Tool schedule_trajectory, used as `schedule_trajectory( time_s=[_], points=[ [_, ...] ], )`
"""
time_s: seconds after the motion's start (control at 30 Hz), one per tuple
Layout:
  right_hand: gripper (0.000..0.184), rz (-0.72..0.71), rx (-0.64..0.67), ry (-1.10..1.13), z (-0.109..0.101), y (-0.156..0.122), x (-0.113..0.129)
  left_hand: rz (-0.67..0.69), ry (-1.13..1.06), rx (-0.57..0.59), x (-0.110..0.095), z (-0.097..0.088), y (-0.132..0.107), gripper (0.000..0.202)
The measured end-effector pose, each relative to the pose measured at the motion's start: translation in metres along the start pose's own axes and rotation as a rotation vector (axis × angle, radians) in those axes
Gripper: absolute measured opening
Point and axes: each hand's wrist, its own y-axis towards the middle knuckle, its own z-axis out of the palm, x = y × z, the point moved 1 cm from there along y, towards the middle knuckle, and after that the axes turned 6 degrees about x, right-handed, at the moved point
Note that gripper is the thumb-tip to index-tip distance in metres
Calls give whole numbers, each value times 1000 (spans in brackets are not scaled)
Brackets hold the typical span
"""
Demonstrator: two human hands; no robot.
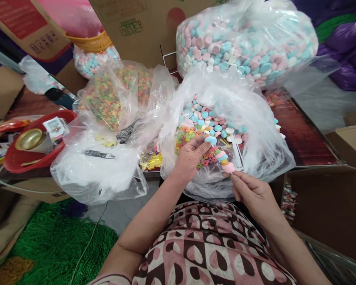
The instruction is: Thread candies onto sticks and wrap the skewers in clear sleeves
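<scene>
My right hand (250, 190) pinches the lower end of a candy skewer (223, 158), threaded with pink, blue, yellow and green pieces. At its upper end, my left hand (192, 154) grips a blue marshmallow (210, 140) between thumb and fingers. Whether the stick's tip has entered that marshmallow I cannot tell. Both hands are over an open clear plastic bag (264, 130). Inside it lie loose pastel marshmallows (206, 114), small ring gummies (185, 136) and several white sticks (236, 148).
A large tied bag of marshmallows (243, 47) stands behind. To the left are a bag of ring gummies (115, 95), a bag of white wrappers (101, 170) and a red basin (14, 164) holding a gold bowl (29, 139). An open cardboard box (323, 209) with finished-looking skewers (288, 202) sits at right.
</scene>
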Motion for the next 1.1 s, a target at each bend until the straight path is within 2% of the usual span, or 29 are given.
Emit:
schedule_trajectory(
  time_s=[0.13, 0.23, 0.37, 0.47, 0.53, 0.63, 0.7, 0.77, 0.9, 0.97, 1.1],
  points=[
    [35, 38, -25, 21, 2, -2, 5, 200, 368, -20, 4, -5, -4, 25],
    [37, 61, -17, 37, 9, -5, 12, 282, 585, -33, 8, -8, -9, 24],
    [40, 107, 50, 65, 18, -7, 18, 386, 727, -18, 8, -8, -11, 20],
    [42, 154, 88, 136, 22, -5, 19, 459, 851, 39, 3, -9, -8, 17],
    [41, 159, 92, 175, 23, -1, 17, 471, 894, 75, 0, -11, -5, 19],
    [39, 128, 57, 178, 25, 6, 12, 460, 907, 68, 0, -13, -5, 20],
    [39, 102, 27, 173, 28, 10, 9, 420, 865, 91, 2, -10, -9, 23],
    [40, 87, 10, 186, 31, 12, 5, 334, 720, 121, 4, -4, -14, 30],
    [40, 80, -12, 219, 33, 14, -2, 109, 189, 47, 3, 10, -16, 42],
    [41, 70, -28, 238, 33, 14, -5, 23, 2, 42, 0, 16, -13, 41],
    [42, 66, -90, 292, 30, 15, -8, -5, -75, 31, -5, 21, -8, 28]
  ],
)
